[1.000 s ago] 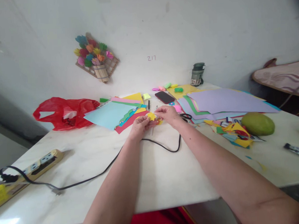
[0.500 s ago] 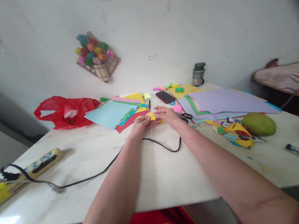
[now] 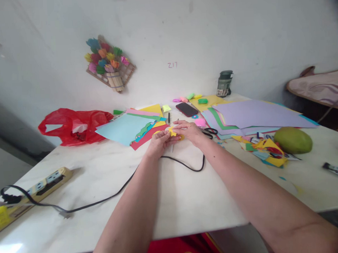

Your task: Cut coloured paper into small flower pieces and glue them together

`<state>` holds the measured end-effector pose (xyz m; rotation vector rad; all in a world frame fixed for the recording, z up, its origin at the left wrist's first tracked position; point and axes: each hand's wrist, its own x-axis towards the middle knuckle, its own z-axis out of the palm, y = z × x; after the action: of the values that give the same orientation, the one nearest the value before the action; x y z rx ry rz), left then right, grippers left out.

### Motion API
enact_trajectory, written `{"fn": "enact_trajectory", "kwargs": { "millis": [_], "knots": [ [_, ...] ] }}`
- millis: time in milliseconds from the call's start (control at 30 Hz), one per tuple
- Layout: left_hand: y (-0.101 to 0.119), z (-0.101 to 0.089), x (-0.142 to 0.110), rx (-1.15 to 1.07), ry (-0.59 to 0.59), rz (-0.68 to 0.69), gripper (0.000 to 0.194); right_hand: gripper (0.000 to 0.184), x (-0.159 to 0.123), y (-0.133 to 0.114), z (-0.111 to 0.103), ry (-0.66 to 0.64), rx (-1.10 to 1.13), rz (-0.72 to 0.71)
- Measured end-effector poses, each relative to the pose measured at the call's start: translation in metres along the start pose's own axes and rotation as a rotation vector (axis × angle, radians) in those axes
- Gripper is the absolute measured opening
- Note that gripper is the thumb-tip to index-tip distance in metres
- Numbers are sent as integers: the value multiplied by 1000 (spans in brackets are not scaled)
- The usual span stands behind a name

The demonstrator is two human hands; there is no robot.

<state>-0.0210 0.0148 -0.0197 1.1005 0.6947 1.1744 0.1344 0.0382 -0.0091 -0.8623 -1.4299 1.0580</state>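
Note:
Both my hands meet over the middle of the table, around a small yellow cut-out (image 3: 172,131) that looks like paper with a wavy edge. My left hand (image 3: 160,141) pinches it from the left and below. Fingers of my right hand (image 3: 188,131) are closed on its right side; the fingertips partly cover the piece. More yellow shows under the fingers, though its shape is hidden. Red paper (image 3: 143,139) lies just left of my hands, and black-handled scissors (image 3: 210,132) lie to the right of them. Behind are a black pen (image 3: 169,118) and a phone (image 3: 186,109).
Coloured sheets lie in a light-blue-topped pile (image 3: 123,127) and a purple-topped pile (image 3: 250,114). A red plastic bag (image 3: 72,126) is at left. A black cord (image 3: 105,201) crosses before me from a power strip (image 3: 44,187). Paper scraps (image 3: 268,151) and a green mango (image 3: 293,140) are at right.

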Motion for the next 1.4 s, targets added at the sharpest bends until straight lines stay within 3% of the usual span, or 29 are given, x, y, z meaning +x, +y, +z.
{"fn": "enact_trajectory", "kwargs": {
  "millis": [367, 500, 800, 967, 1400],
  "knots": [
    [1, 1, -1, 11, -17, 1, 17, 13, 1, 4, -1, -7, -35, -25],
    [1, 0, 0, 7, -14, -8, 19, 19, 3, 6, -2, 18, -73, -46],
    [0, 1, 1, -6, 33, -9, 13, 29, 0, -7, -4, 105, 69, 143],
    [0, 0, 1, 15, 16, -5, 15, 34, -1, -5, -4, 32, 8, 263],
    [0, 0, 2, 16, -6, -9, 19, 36, -7, -14, 7, 24, 44, 329]
  ]
}}
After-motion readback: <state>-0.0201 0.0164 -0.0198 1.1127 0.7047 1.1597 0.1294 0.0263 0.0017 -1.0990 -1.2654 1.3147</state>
